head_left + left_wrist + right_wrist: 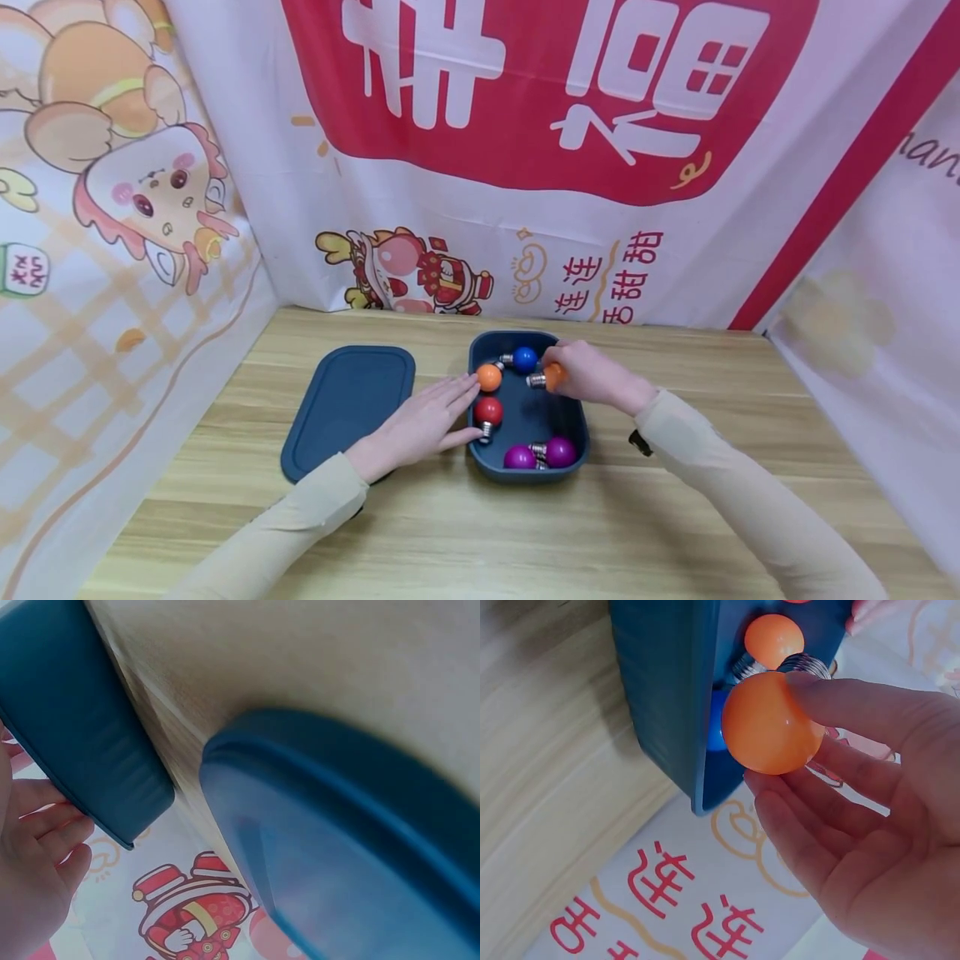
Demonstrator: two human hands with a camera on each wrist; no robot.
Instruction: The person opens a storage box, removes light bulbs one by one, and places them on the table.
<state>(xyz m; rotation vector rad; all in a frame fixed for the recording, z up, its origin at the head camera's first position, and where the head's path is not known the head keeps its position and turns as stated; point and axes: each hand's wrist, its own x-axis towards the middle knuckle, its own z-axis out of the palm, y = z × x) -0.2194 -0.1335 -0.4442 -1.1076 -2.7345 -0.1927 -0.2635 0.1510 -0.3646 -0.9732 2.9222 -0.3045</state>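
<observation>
A dark blue rectangular box holds several small coloured light bulbs with metal screw bases. Inside it lie a blue bulb, an orange bulb and a red bulb along the back and left. Two purple bulbs lie at the front. My right hand pinches another orange bulb between thumb and fingers over the box's right side, its metal base pointing left. My left hand has its fingers extended, fingertips right at the box's left rim.
The matching dark blue lid lies flat on the wooden table, left of the box and partly under the left forearm in the head view. Printed cloth hangs behind the table and on both sides.
</observation>
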